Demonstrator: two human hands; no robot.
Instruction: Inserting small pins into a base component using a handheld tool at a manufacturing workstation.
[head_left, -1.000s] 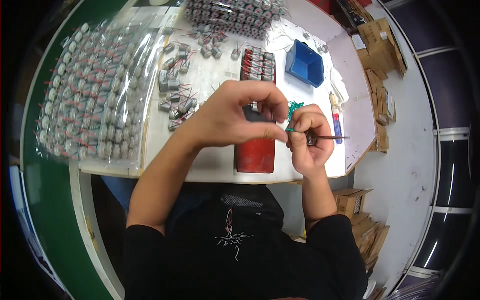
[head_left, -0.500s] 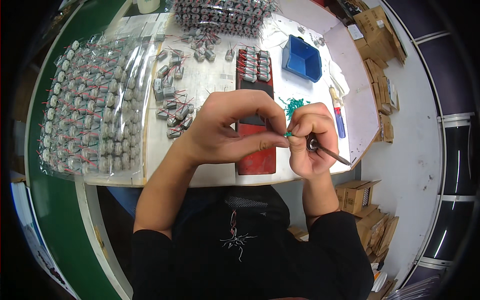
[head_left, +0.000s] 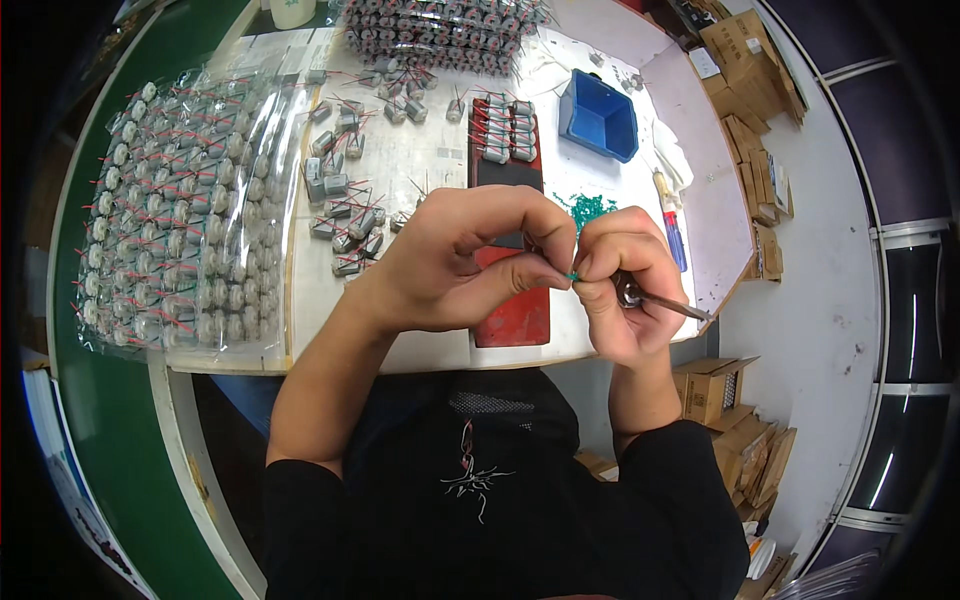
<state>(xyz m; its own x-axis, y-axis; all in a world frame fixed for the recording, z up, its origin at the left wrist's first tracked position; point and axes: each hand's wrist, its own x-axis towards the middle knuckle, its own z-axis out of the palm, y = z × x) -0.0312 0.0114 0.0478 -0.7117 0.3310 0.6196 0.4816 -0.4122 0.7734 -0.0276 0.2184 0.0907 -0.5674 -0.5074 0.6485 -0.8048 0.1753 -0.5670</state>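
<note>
Between the thumb and forefinger of my left hand (head_left: 465,260) is a tiny green piece (head_left: 573,277). My right hand (head_left: 632,290) meets it fingertip to fingertip, its thumb and forefinger pinching at the same green piece. Curled in the right palm is also a tool with a slim dark shaft (head_left: 672,305), pointing out to the right; its kind cannot be made out. Beneath the hands lies a long red block (head_left: 512,318) with a dark middle section. Small grey motors (head_left: 523,135) with red wires stand in two rows on its far end. Just beyond the right hand lies a heap of small green pieces (head_left: 588,207).
Loose motors (head_left: 345,215) are scattered left of the block. Plastic trays full of motors (head_left: 185,215) cover the table's left, and more stacked motors (head_left: 440,35) stand at the back. To the right are a blue bin (head_left: 600,115), a blue-and-red-handled tool (head_left: 674,235) and a low partition (head_left: 715,180).
Both hands stay joined at the green piece. My left thumb has bent more, and the right hand has shifted slightly right and down with its dark-shafted tool.
</note>
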